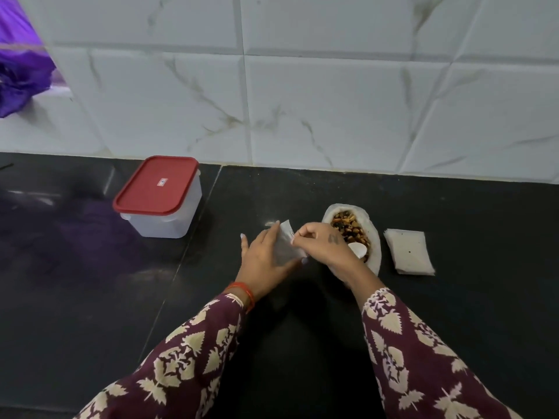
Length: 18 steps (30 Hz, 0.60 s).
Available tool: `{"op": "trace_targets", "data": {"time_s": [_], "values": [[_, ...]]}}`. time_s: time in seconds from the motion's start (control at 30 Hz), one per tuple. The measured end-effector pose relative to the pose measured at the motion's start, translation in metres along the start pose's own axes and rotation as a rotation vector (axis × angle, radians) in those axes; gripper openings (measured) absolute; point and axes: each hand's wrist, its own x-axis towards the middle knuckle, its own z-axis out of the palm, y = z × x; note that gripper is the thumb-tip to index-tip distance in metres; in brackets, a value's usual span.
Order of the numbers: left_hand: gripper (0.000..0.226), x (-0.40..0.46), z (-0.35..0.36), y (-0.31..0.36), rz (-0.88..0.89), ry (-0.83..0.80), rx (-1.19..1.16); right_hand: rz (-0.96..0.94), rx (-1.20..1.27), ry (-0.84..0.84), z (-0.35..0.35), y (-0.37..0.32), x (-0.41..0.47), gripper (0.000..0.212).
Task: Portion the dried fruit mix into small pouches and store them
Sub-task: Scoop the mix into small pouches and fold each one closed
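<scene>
A small clear pouch [287, 241] is held above the black counter between both hands. My left hand [266, 261] supports it from below and the left, fingers around it. My right hand [323, 243] pinches its top right edge. Just right of my hands stands a white bowl [373, 237] of dried fruit mix [351, 228], with a white spoon [358, 249] lying in it. A stack of empty pouches [410, 251] lies flat to the right of the bowl.
A clear plastic box with a shut red lid [157, 195] stands at the back left of the black counter [302, 328]. A white marble-tiled wall [302, 101] rises behind. Purple cloth [21, 71] hangs at the far left.
</scene>
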Motion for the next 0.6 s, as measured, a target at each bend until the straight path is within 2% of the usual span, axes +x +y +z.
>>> {"op": "trace_targets", "data": {"time_s": [0.13,0.3,0.4,0.43,0.53,0.6], "values": [[0.090,0.002,-0.007,0.005,0.119,-0.037,0.011,0.050,0.051,-0.145,-0.018,-0.005,-0.011,0.020],[0.098,0.006,-0.010,0.011,0.148,-0.126,-0.056,-0.002,0.103,-0.056,-0.025,-0.004,-0.017,0.016],[0.090,0.013,-0.010,0.014,0.187,-0.124,-0.048,-0.021,0.199,-0.035,-0.025,0.001,-0.017,0.017],[0.088,0.016,-0.009,0.013,0.205,-0.122,-0.041,-0.036,0.146,-0.026,-0.027,0.001,-0.015,0.018],[0.085,0.023,-0.007,0.013,0.240,-0.150,-0.035,-0.150,-0.272,-0.014,-0.034,-0.003,-0.011,0.020],[0.081,0.027,-0.005,0.014,0.249,-0.169,-0.075,-0.279,-0.362,0.026,-0.036,-0.008,-0.008,0.018]]}}
